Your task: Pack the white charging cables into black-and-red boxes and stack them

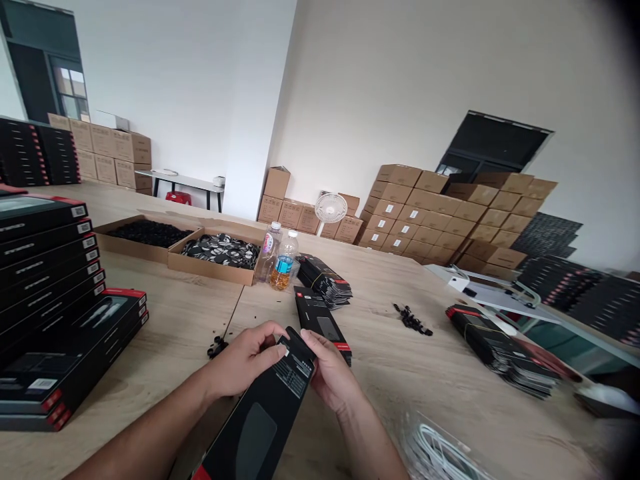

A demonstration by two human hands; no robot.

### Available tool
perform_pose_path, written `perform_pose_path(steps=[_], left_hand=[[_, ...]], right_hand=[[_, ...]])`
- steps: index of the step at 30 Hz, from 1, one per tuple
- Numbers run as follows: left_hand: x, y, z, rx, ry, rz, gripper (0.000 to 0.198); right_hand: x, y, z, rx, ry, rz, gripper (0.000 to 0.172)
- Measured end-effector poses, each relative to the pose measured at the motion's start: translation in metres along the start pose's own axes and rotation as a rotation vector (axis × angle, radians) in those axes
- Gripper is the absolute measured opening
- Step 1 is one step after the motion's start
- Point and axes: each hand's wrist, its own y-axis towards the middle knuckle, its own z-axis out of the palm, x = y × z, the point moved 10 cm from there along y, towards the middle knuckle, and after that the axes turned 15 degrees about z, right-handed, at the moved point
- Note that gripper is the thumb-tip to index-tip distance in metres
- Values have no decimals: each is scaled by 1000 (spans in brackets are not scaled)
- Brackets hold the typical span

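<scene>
A long black box (250, 420) with a grey panel and white print lies across the middle, held at its far end by both hands. My left hand (253, 357) is closed on its left edge, thumb on the printed face near a small white label. On the right edge, my right hand (327, 370) grips the same end, thumb at the dark end flap; its other fingers are partly hidden behind the box. Just beyond lies a flat black package (323, 319) with a red stripe. Small black pieces (217, 347) are scattered left of my left hand.
Stacked black boxes (45, 267) stand at left. Two cartons hold black parts (145, 233) and round black-and-white pieces (220, 251), beside two bottles (283, 263). Banded flat packages (500, 350) and a bagged white cable (445, 453) lie at right. Small black parts (413, 320) lie mid-table.
</scene>
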Motion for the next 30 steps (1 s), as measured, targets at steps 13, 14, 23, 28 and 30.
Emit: perform_pose_path(steps=[13,14,23,28,30], left_hand=[[4,-2,-4,-36,46,7,34],[3,-2,-3,-38,30,17,32],[13,-1,-22,-299,-131,44,31],[8,-1,-34,-417,-40,97,30],[9,0,-39,-458,27,84,31]], right_hand=[[15,-10,9,-4,-185,-153,32],[16,-11,10,3,-178,-155,32],[20,-24,30,100,-210,-198,36],[18,-26,39,98,-318,-234,49],[33,-34,31,-64,-364,-378,56]])
